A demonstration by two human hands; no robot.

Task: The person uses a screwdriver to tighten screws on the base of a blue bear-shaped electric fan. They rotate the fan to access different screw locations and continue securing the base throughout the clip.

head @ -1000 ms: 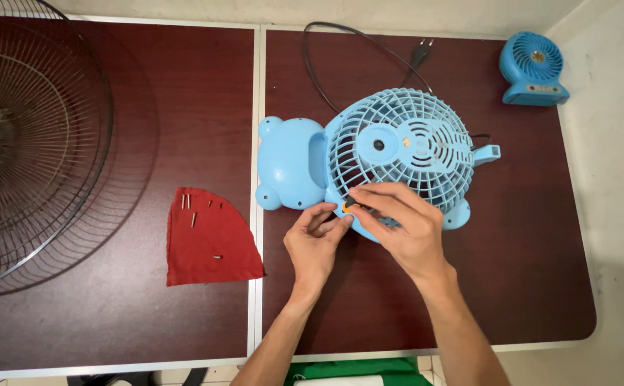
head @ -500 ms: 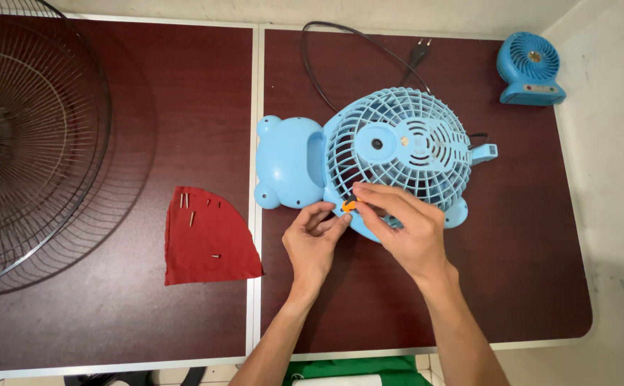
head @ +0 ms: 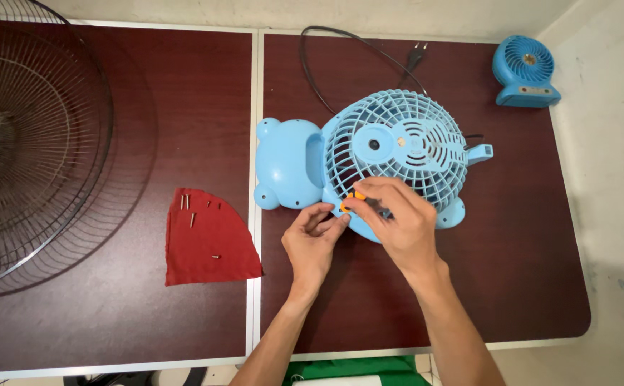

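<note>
On dark tables, right hand [head: 398, 229] pinches an orange screwdriver [head: 358, 199] against the blue fan [head: 390, 154]; left hand [head: 314, 239] steadies its rim, fingers curled.

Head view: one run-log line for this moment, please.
right hand: grips orange-handled screwdriver at blue fan grille edge | left hand: fingertips on the same edge | screws on red cloth

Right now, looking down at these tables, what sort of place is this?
Probably a small fan-repair bench. A light blue plastic table fan lies face down under both hands, loose screws rest on a red cloth scrap, and a large bare wire fan guard lies on the dark red tabletop.
</note>
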